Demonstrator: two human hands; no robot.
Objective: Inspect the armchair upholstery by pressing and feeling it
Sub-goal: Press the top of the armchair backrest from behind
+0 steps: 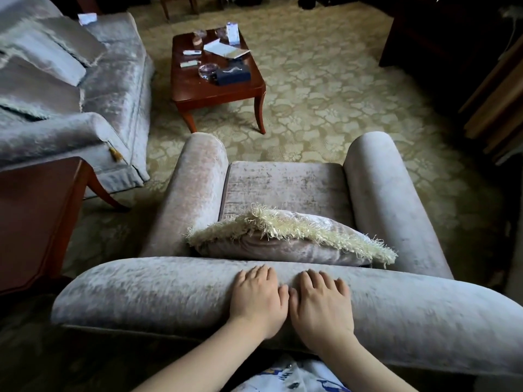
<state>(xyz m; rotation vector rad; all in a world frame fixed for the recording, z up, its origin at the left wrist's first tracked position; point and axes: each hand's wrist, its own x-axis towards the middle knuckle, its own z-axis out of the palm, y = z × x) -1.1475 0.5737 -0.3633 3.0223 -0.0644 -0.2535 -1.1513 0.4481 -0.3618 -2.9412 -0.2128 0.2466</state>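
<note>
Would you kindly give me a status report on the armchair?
Flat on armchair backrest: left hand, right hand. On seat: fringed cushion. Nothing in the way.

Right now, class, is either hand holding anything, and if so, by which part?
Nothing is held. The left hand and right hand rest flat, side by side, on the top of the armchair back, fingers relaxed, gripping nothing.

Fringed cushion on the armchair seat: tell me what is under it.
The fringed cushion lies on the armchair's seat, and its near edge is hidden behind the backrest. The seat fabric beneath it is covered and cannot be seen.
</note>
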